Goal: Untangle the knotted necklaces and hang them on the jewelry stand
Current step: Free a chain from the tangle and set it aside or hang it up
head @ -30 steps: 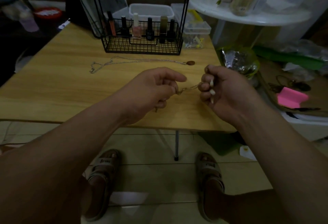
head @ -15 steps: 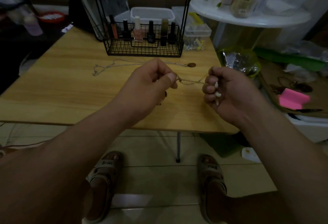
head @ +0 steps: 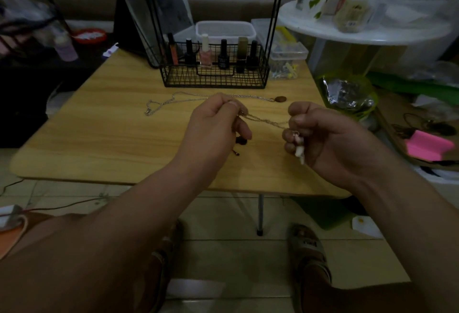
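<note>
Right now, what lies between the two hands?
In the head view, a thin chain stretches from the left hand to the right hand.

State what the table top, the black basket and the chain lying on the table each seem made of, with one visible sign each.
Table top: wood or wood-look laminate, matt; pale grain streaks. Black basket: thin metal wire, probably painted; open grid. Chain: silvery metal; fine links catch light, alloy unclear.

wood-grain tan table (head: 104, 139), black wire basket (head: 213, 79), silver chain (head: 188, 98), pink notepad (head: 429, 145).
</note>
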The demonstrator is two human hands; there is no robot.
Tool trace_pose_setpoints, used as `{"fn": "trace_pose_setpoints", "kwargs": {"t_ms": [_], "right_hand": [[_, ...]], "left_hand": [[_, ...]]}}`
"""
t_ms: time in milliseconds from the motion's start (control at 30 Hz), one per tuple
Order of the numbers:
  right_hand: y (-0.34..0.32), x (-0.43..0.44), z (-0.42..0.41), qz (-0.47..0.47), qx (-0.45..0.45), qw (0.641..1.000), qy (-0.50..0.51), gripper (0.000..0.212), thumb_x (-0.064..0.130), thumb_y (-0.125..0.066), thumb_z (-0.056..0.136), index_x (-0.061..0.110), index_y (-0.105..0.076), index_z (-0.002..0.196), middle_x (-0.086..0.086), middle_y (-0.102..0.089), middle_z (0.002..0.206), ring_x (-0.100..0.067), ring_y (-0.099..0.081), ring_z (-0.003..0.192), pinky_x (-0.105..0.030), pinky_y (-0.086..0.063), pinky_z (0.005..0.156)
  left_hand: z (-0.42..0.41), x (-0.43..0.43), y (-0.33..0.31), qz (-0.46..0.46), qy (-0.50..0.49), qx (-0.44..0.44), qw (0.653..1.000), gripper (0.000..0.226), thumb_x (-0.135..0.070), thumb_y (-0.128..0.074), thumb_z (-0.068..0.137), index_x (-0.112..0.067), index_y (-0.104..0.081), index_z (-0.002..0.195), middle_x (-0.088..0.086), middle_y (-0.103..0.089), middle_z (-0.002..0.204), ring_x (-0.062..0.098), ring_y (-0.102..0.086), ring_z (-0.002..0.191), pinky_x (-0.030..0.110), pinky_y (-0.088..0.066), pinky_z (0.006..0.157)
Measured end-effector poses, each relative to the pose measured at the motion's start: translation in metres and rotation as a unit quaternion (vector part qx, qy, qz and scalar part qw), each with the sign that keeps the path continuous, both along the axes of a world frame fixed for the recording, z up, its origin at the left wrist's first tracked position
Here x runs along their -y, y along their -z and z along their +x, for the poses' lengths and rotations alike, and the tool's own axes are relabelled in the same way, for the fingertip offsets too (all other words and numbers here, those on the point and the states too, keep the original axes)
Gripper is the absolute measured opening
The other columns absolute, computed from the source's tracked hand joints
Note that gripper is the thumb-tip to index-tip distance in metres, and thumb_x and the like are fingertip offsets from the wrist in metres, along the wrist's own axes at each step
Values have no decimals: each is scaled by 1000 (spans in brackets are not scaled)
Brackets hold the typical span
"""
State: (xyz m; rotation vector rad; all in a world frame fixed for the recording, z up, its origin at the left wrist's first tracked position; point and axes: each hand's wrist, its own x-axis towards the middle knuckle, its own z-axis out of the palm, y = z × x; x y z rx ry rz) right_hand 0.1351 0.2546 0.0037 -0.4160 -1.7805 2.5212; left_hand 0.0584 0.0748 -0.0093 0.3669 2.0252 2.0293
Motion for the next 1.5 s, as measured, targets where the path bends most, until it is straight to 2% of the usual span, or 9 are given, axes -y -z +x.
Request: {"fn": "trace_pose_setpoints", "kwargs": {"t_ms": [133,233,300,467,600,800,1200,1400,1500], "right_hand": [[2,-8,-2,199,41,978,51,22,-4,-59,90,15,-63,101,-6,-67,78,-22,-66,77,-32,-54,72],[4,0,-2,375,46,918,122,5,19,-68,97,21,-66,101,-4,-71,84,-22,-71,78,-33,-60,73],[7,5,-3,405,36,899,160,15,38,-64,100,24,-68,97,1,-70,83,-18,-70,83,-39,-60,83],[4,7,-11,89,-2,977,194,42,44,-49,106,9,-66,92,-2,-44,56,-26,-73,76,-43,-59,90],[-3,7,-12,-79,0,984,157,60,62,-35,104,9,-61,97,-4,-43,60,-24,-63,59,-46,-63,70],[-4,8,-9,-105,47,989,96,80,82,-28,94,11,-64,86,-1,-39,64,-17,-43,52,-26,-39,53],[-1,-5,-4,-255,9,960,120,81,84,-26,92,13,-64,83,-2,-59,74,-15,-55,58,-22,-42,50],[0,-10,-7,-208,14,970,124,80,85,-28,91,13,-62,81,-1,-55,70,-13,-42,52,-21,-27,49],[-1,-14,-7,-188,28,974,127,76,84,-31,90,15,-59,76,1,-46,65,-13,-35,50,-21,-26,47]], "left_hand": [[-2,6,0,-25,5,-24,999,25,-20,-46,108,-14,-65,94,10,-63,65,2,-43,42,22,-32,48],[3,5,3,-50,25,-44,997,24,-21,-48,107,-14,-66,93,10,-64,66,2,-43,45,18,-33,47],[4,3,4,-48,35,-30,998,24,-20,-48,107,-13,-66,93,12,-65,67,2,-42,42,17,-32,44],[3,0,2,-29,58,41,997,22,-17,-50,103,-7,-65,90,12,-69,70,16,-43,43,24,-34,42],[2,-1,4,-45,67,37,996,20,-16,-53,100,-9,-65,85,10,-63,66,17,-43,45,25,-34,44],[3,1,4,-38,62,23,997,20,-17,-52,102,-10,-65,88,6,-63,69,15,-47,48,23,-38,45],[-6,8,3,160,48,160,973,21,-21,-46,105,-13,-63,95,4,-68,94,14,-62,69,27,-51,64],[-16,19,-4,209,99,207,950,21,-26,-48,98,-18,-52,79,-3,-42,65,15,-49,63,28,-42,65],[-18,20,-3,169,92,169,967,27,-26,-53,99,-20,-50,73,-3,-39,62,16,-54,72,34,-45,83]]}}
